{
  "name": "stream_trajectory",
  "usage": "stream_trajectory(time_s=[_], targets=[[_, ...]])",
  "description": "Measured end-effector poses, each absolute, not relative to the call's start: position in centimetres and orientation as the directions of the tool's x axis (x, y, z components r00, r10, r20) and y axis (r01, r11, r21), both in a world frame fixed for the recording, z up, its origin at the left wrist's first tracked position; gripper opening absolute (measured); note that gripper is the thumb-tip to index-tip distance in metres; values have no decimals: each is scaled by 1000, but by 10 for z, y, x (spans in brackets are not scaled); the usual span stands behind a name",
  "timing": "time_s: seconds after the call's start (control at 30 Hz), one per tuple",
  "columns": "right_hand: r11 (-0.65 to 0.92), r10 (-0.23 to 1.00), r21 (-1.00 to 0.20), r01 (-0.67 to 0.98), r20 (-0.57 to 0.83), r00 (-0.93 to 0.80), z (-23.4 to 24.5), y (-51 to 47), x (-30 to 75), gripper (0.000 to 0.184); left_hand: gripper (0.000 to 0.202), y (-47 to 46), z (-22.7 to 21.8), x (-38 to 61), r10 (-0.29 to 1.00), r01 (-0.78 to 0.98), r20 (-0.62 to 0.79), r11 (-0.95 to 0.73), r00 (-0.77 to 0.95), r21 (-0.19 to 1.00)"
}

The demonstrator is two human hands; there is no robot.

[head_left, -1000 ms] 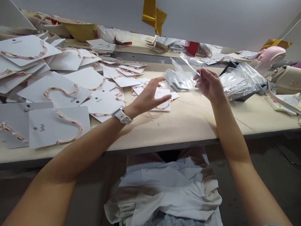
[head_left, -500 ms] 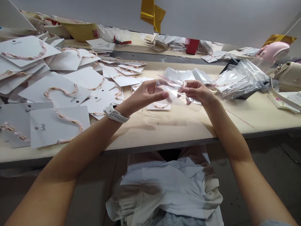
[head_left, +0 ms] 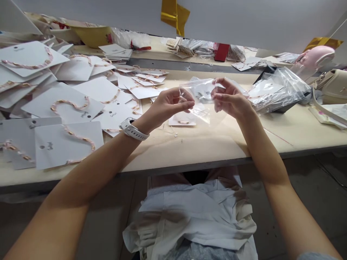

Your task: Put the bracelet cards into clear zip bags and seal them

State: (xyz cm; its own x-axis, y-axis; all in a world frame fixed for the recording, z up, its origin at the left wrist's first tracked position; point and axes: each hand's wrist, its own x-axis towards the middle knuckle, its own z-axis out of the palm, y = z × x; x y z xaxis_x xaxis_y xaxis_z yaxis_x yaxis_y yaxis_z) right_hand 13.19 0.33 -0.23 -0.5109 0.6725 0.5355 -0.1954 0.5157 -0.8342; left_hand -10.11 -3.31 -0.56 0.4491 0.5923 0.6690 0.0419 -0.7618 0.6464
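A clear plastic bag (head_left: 202, 110) is stretched above the table between my two hands. My left hand (head_left: 166, 105), with a white watch (head_left: 135, 130) at its wrist, pinches the bag's left edge between thumb and fingers. On the other side, my right hand (head_left: 233, 99) grips the bag near its upper right part, fingers curled. Below the bag lies a white card (head_left: 173, 120) with a beaded bracelet (head_left: 183, 122), partly covered by my left hand and the film.
Many white cards with pink-and-gold beaded strands (head_left: 72, 104) cover the left of the table (head_left: 173, 155). At right, a black box (head_left: 283, 104) holds clear bags (head_left: 287, 86), beside a cream handbag (head_left: 333, 88). A yellow bowl (head_left: 93, 36) stands at back left.
The bag has opened out from a bunched shape into a flatter sheet. My right hand has risen slightly and moved right, away from my left hand.
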Motion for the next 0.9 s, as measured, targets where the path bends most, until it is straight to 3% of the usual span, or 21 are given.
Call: stream_trajectory(time_s=[0.2, 0.27, 0.4, 0.5, 0.57, 0.63, 0.73, 0.83, 0.9], targets=[[519, 724, -851, -83, 489, -486, -4, -4, 130, 57, 34, -23, -15, -105, 633, 87, 660, -745, 404, 661], [510, 742, -858, -67, 477, -471, -4, -5, 128, 56, 42, -17, -18, -108, 615, 147, 712, -782, 339, 605], [479, 835, -878, 24, 447, -322, -7, 1, 122, 41, 60, -4, -9, -124, 444, 225, 886, -885, 135, 409], [442, 896, -838, 321, 431, -109, -16, 12, 115, 27, 46, 11, 5, -146, 351, 368, 934, -879, 69, 304], [441, 877, -730, 522, 475, -78, -23, 17, 109, 24, 17, 23, 14, -164, 352, 464, 936, -831, 13, 306], [464, 852, -624, 628, 509, -124, -29, 19, 103, 24, 12, 35, 22, -180, 253, 544, 960, -792, -122, 278], [453, 854, -552, 700, 493, -165, -32, 20, 93, 27, 21, 45, 31, -196, -60, 624, 987, -780, -149, 46], [420, 880, -583, 696, 449, -155, -32, 20, 83, 29, 16, 40, 33, -191, -329, 587, 943, -775, -57, -235], [403, 896, -626, 668, 419, -148, -32, 21, 75, 34, 32, 30, 27, -176, -351, 590, 936, -755, 3, -285]])
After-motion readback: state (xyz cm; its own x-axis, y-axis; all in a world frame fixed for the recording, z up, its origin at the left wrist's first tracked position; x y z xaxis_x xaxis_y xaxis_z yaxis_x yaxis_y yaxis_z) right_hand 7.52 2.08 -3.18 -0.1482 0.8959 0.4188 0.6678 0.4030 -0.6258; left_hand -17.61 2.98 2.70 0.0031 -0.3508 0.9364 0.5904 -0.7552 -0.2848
